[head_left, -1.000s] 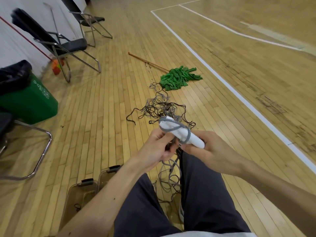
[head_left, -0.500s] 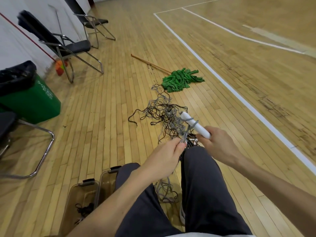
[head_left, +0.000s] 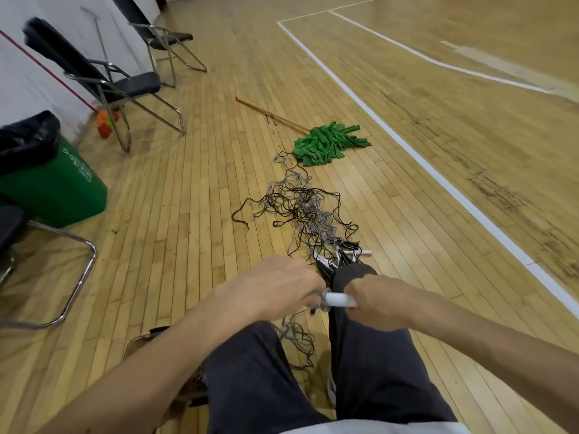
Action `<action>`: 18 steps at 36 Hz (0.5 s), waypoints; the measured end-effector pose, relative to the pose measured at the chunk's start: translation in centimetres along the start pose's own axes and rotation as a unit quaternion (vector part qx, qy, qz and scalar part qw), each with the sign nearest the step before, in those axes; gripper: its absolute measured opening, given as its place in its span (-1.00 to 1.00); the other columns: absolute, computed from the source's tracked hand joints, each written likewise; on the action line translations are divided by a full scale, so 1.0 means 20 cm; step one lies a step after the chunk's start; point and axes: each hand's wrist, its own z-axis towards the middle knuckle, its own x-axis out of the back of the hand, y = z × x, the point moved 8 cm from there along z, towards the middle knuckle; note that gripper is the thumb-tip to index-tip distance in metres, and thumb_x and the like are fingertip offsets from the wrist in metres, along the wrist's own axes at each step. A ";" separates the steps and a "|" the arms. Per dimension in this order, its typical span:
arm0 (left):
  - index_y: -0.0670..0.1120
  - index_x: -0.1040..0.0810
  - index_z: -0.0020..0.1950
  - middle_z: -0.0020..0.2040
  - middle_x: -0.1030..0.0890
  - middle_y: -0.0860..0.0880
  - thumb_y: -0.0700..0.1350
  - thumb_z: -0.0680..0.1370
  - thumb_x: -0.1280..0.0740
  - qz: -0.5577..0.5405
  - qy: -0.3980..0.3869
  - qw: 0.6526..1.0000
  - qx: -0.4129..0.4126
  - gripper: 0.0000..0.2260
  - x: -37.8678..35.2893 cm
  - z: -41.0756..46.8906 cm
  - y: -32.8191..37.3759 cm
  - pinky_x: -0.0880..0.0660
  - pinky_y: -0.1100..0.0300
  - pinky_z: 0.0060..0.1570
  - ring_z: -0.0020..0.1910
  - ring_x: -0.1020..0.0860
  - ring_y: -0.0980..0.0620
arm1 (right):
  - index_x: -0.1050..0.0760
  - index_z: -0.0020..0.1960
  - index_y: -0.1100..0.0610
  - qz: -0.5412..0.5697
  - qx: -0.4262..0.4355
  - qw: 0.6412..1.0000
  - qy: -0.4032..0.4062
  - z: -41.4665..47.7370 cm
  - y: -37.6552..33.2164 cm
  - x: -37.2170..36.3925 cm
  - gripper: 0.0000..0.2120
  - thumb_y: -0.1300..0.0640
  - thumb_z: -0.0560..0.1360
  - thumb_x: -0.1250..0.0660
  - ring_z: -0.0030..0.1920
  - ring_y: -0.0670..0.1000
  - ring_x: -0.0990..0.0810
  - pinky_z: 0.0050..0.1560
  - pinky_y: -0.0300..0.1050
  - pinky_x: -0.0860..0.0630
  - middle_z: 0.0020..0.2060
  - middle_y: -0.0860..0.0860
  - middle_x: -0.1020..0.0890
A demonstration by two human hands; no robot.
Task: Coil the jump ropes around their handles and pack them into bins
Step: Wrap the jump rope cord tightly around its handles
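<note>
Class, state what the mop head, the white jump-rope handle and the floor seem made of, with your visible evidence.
The mop head looks like matte green cloth strips, lying limp. The white jump-rope handle is probably plastic: smooth, uniform, though blurred. The floor is varnished wooden strips, grain visible under a soft sheen.

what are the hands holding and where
Right hand grips the white handle by one end; left hand holds the grey rope at the other end.
</note>
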 end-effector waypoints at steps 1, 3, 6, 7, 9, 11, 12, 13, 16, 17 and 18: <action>0.02 -0.60 0.15 -0.22 -0.46 0.15 0.04 0.68 -0.20 -0.013 -0.011 1.000 -0.011 -0.78 0.01 -0.02 0.01 -0.50 0.17 -0.12 -0.15 -0.51 0.09 | -0.52 0.08 0.11 -0.006 0.022 0.999 -0.022 -0.03 -0.03 0.00 -0.84 0.05 0.62 -0.24 -0.30 0.02 -0.49 -0.26 -0.10 -0.41 -0.25 -0.01 -0.52; 0.03 -0.64 0.12 -0.29 -0.43 0.23 0.01 0.66 -0.25 -0.059 -0.030 0.997 -0.033 -0.82 0.04 -0.04 0.02 -0.48 0.20 -0.11 -0.17 -0.49 0.17 | -0.54 0.06 0.12 -0.008 0.068 0.996 -0.064 -0.08 -0.09 -0.01 -0.83 0.05 0.61 -0.25 -0.30 0.03 -0.48 -0.26 -0.07 -0.40 -0.24 0.01 -0.54; -0.03 -0.69 0.03 -0.37 -0.51 0.33 -0.07 0.61 -0.36 -0.193 -0.069 0.977 -0.062 -0.88 0.06 -0.07 0.02 -0.34 0.43 -0.26 -0.26 -0.50 0.30 | -0.51 -0.05 0.11 0.010 0.142 0.985 -0.098 -0.17 -0.16 -0.01 -0.83 0.03 0.61 -0.27 -0.34 0.02 -0.43 -0.28 -0.03 -0.39 -0.28 0.02 -0.52; -0.07 -0.70 0.01 -0.38 -0.53 0.33 -0.11 0.60 -0.39 -0.247 -0.081 0.963 -0.073 -0.90 0.07 -0.08 0.02 -0.34 0.46 -0.27 -0.30 -0.50 0.30 | -0.49 -0.07 0.12 0.023 0.167 0.980 -0.103 -0.20 -0.19 0.00 -0.83 0.03 0.61 -0.27 -0.36 0.02 -0.41 -0.29 -0.01 -0.40 -0.29 0.03 -0.52; -0.16 -0.69 0.00 -0.32 -0.60 0.15 -0.18 0.58 -0.41 -0.355 -0.095 0.925 -0.101 -0.92 0.09 -0.10 0.02 -0.39 0.44 -0.26 -0.33 -0.50 0.23 | -0.47 -0.10 0.14 0.063 0.212 0.969 -0.107 -0.27 -0.25 0.03 -0.81 0.03 0.61 -0.28 -0.36 0.02 -0.40 -0.29 0.04 -0.41 -0.29 0.07 -0.51; -0.21 -0.69 -0.01 -0.28 -0.61 -0.16 -0.20 0.56 -0.41 -0.443 -0.087 0.882 -0.131 -0.90 0.10 -0.10 0.02 -0.43 0.35 -0.26 -0.33 -0.50 0.11 | -0.45 -0.13 0.12 0.104 0.246 0.959 -0.096 -0.33 -0.29 0.08 -0.80 0.03 0.61 -0.29 -0.36 0.00 -0.38 -0.27 0.08 -0.41 -0.30 0.06 -0.49; -0.18 -0.70 -0.02 -0.30 -0.60 -0.18 -0.14 0.55 -0.42 -0.484 -0.080 0.859 -0.146 -0.88 0.10 -0.11 0.01 -0.41 0.32 -0.29 -0.35 -0.49 0.04 | -0.43 -0.15 0.09 0.124 0.258 0.954 -0.085 -0.35 -0.30 0.11 -0.80 0.04 0.61 -0.30 -0.37 -0.01 -0.37 -0.27 0.08 -0.40 -0.32 0.04 -0.47; -0.10 -0.71 -0.05 -0.33 -0.59 -0.12 -0.04 0.54 -0.42 -0.524 -0.072 0.833 -0.160 -0.85 0.09 -0.11 0.01 -0.37 0.29 -0.35 -0.39 -0.45 -0.02 | -0.42 -0.17 0.07 0.149 0.268 0.949 -0.071 -0.37 -0.30 0.14 -0.81 0.06 0.60 -0.31 -0.38 -0.03 -0.36 -0.28 0.08 -0.39 -0.34 0.02 -0.46; 0.13 -0.71 -0.13 -0.36 -0.57 0.13 0.17 0.49 -0.40 -0.623 -0.056 0.763 -0.165 -0.83 0.06 -0.09 -0.01 -0.25 0.34 -0.45 -0.47 -0.40 0.04 | -0.45 -0.15 0.13 0.222 0.281 0.933 -0.019 -0.40 -0.30 0.23 -0.81 0.09 0.60 -0.33 -0.38 -0.02 -0.37 -0.33 0.05 -0.35 -0.32 0.07 -0.47; 0.13 -0.70 -0.15 -0.35 -0.58 0.16 0.19 0.49 -0.40 -0.638 -0.046 0.750 -0.166 -0.82 0.05 -0.07 0.00 -0.28 0.38 -0.44 -0.46 -0.43 0.14 | -0.46 -0.15 0.15 0.240 0.285 0.928 -0.001 -0.40 -0.30 0.26 -0.81 0.10 0.60 -0.34 -0.38 -0.01 -0.37 -0.34 0.00 -0.34 -0.32 0.09 -0.47; 0.12 -0.70 -0.17 -0.33 -0.60 0.17 0.20 0.48 -0.40 -0.650 -0.034 0.741 -0.162 -0.81 0.04 -0.06 0.00 -0.33 0.40 -0.42 -0.43 -0.46 0.20 | -0.46 -0.15 0.14 0.255 0.289 0.923 0.015 -0.40 -0.30 0.28 -0.81 0.11 0.60 -0.35 -0.38 0.00 -0.37 -0.36 -0.06 -0.32 -0.32 0.08 -0.48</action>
